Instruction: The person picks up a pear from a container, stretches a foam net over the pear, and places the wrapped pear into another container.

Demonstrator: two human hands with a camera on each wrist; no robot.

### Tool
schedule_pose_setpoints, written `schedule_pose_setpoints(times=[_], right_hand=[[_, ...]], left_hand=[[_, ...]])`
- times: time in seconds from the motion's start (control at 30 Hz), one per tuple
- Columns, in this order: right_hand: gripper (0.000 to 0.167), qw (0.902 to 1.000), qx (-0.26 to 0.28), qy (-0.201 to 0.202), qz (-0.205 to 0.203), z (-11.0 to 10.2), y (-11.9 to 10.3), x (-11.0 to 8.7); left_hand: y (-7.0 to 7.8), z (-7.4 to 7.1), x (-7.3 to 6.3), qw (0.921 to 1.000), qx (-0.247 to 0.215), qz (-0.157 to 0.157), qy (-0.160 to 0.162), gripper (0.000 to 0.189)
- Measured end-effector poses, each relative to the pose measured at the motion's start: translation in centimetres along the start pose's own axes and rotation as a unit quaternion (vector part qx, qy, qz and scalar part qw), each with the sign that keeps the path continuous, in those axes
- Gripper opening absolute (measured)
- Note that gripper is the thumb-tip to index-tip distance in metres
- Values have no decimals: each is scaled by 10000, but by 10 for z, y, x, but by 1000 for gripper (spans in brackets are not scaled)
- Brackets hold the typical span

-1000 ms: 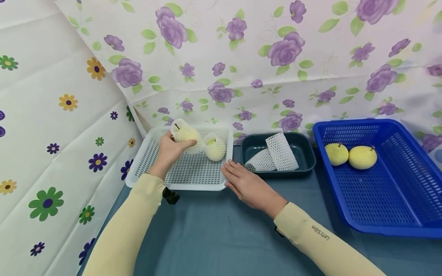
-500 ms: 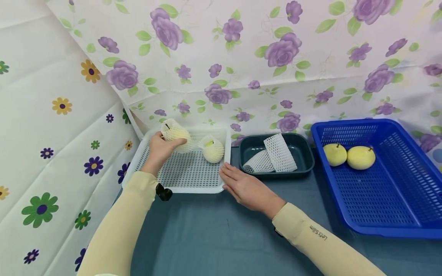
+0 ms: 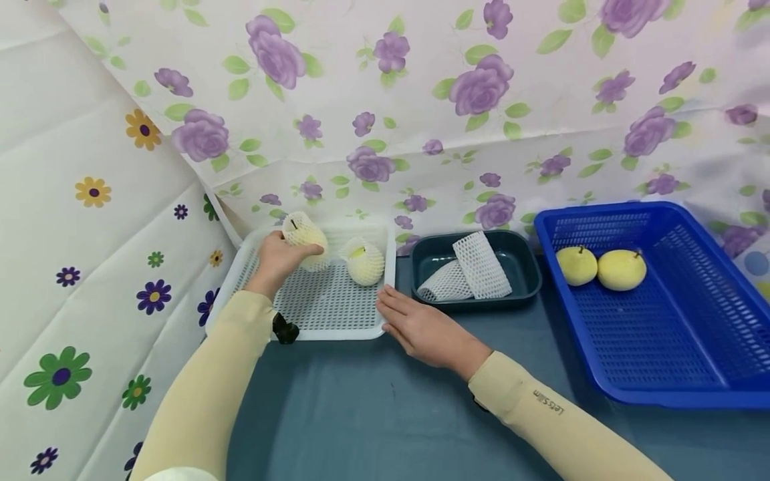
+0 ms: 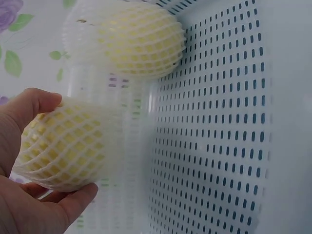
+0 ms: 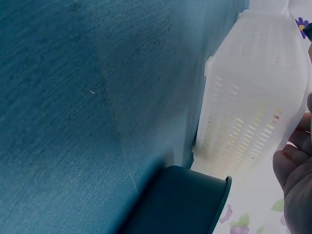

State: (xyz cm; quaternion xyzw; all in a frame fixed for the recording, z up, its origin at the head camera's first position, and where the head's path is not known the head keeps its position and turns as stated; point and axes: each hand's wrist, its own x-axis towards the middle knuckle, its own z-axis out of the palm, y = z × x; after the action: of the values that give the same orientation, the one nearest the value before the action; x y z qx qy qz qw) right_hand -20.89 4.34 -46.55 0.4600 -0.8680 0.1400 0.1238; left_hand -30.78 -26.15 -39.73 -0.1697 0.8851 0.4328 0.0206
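My left hand (image 3: pixel 278 262) grips a yellow pear (image 3: pixel 307 244) in a white foam net sleeve, thumb on its near side. The pear is over the back left of a white perforated basket (image 3: pixel 331 327), with its stem showing at the sleeve's open end. Another pear (image 3: pixel 364 264) in a foam net lies in the basket to its right. In the left wrist view the fingers curl round the netted pear (image 4: pixel 68 146). My right hand (image 3: pixel 424 327) lies with straight fingers against the basket's right rim at the front corner.
Right of the basket, a dark green tray (image 3: pixel 475 306) holds two foam net sleeves (image 3: pixel 481 265). Farther right stands a large blue basket (image 3: pixel 656 347) with two bare pears (image 3: pixel 622 270) at its back left. A flowered cloth (image 3: pixel 421 100) hangs behind the containers.
My left hand has shifted slightly left with the netted pear, widening the gap to the other one. My right hand keeps its place at the rim. The head view has turned a little right.
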Motion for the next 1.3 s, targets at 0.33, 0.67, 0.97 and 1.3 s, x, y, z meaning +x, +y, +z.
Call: schedule_pose_setpoints(times=[0.33,0.67,0.97,1.3], right_hand=[[47,9996,-164,1,-215,-1,2,2],[47,9988,-378,-73,-307,-4,1,3],[48,9988,-388,-134,-284,-4,0,2],[47,9986,-384,-217,-282,-6,-1,5]], left_hand=[[1,12,5,9983,545,74,-208,95],[12,12,17,9963,706,46,-495,101],[10,21,19,9875,1233,293,-940,98],[9,31,20,9791,1689,352,-1073,102]])
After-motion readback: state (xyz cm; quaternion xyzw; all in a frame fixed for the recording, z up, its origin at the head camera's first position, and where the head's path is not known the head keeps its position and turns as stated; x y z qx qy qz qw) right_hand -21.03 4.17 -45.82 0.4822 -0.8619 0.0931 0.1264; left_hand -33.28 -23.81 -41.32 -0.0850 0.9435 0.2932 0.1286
